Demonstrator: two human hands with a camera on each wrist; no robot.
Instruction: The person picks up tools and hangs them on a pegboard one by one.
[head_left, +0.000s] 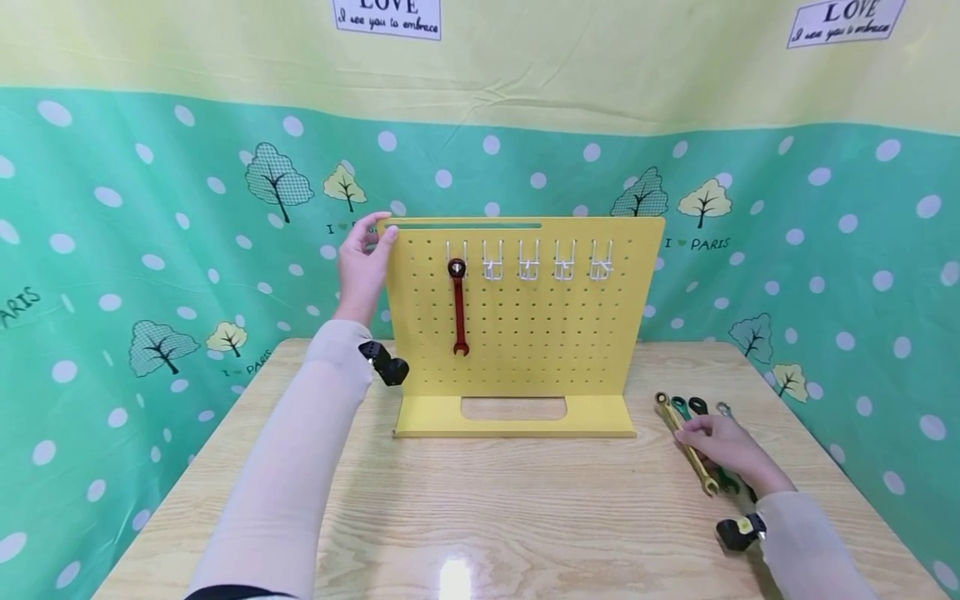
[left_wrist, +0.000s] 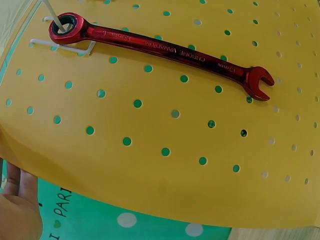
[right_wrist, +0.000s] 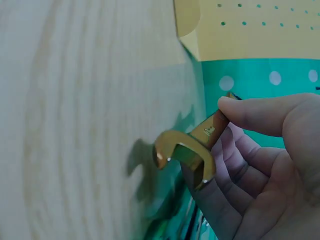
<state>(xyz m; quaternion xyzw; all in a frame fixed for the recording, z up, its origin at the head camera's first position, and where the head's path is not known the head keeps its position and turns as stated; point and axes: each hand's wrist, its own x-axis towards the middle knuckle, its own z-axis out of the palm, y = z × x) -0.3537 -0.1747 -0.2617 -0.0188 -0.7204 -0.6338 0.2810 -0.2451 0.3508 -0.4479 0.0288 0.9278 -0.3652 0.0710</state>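
My left hand [head_left: 362, 271] grips the top left corner of a yellow pegboard [head_left: 517, 354], thumb in front and fingers at the edge. A red combination wrench [head_left: 460, 312] hangs by its ratchet ring on the leftmost white hook, open end down; the left wrist view shows its engraved shaft [left_wrist: 165, 47]. On the right, my right hand [head_left: 723, 450] pinches a gold combination wrench [head_left: 697, 468] between thumb and fingers. Its open end [right_wrist: 172, 140] points toward the camera in the right wrist view. Beneath that hand are a green wrench [head_left: 680, 406], a black-ringed wrench [head_left: 698, 406] and a silver wrench [head_left: 723, 408], all partly hidden.
Several white double hooks [head_left: 528, 271] line the upper part of the board, to the right of the red wrench. The board's base [head_left: 431, 421] rests on a wooden table [head_left: 480, 500]. A green and yellow patterned curtain [head_left: 480, 167] hangs close behind and at both sides.
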